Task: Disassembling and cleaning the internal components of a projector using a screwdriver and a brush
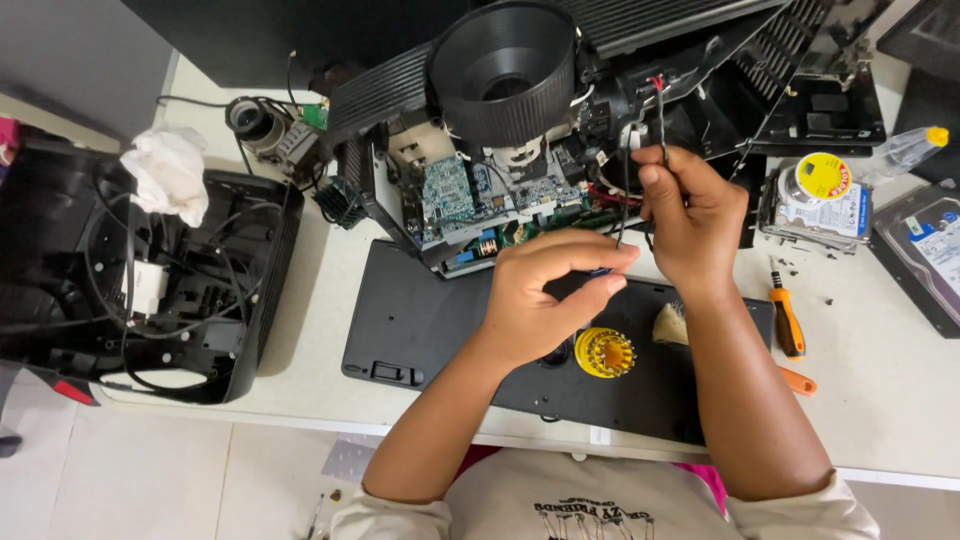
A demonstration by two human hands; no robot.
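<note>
Your left hand (545, 295) is curled nearly closed, thumb and forefinger pinching a small dark blue part at the end of a thin black wire (626, 190). Your right hand (690, 215) is closed too, fingertips gripping the same wire higher up, where it rises towards the opened projector (480, 180). The projector lies stripped on the white table (880, 400): ribbed black plastic housing, a round ridged lens barrel (505, 70), and blue-green circuit boards exposed. Under your hands sits a flat matte black panel (420, 320) holding a round yellow screwdriver bit holder (604, 352). An orange-handled screwdriver (786, 320) lies just right of your wrist. A second black casing (200, 290), full of loose cables, sits far left.
</note>
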